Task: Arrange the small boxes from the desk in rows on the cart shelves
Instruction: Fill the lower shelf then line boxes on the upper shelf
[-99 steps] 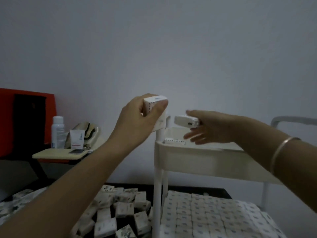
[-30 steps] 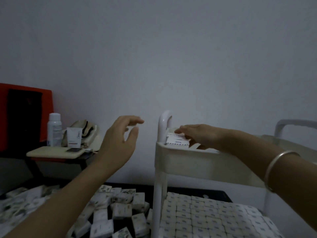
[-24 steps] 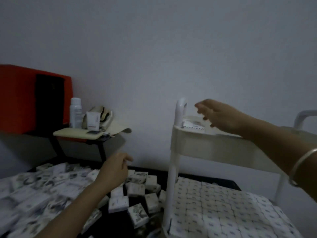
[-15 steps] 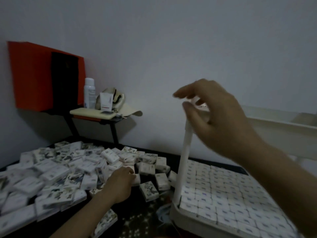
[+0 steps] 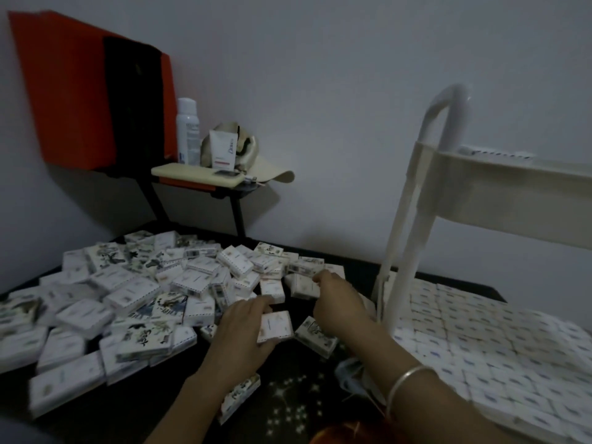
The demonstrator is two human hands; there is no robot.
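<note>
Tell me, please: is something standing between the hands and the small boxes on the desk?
Nothing visible. The left hand already rests on a small box, and the right hand touches another box in the pile.

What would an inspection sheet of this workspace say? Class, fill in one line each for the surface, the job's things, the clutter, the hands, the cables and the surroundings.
Surface: dark desk, mostly bare near the person.
Job's things: loose pile of small boxes on the desk; cart's lower shelf packed with boxes in rows; a few boxes on the upper shelf.
Clutter: crumpled item by the cart's corner, kind unclear.
Hands: left hand on a single box; right hand reaching among boxes, grip unclear; bangle on that wrist.
Cables: nothing seen.
Surroundings: plain wall; side stand with bottle and tube; red panel.
</note>
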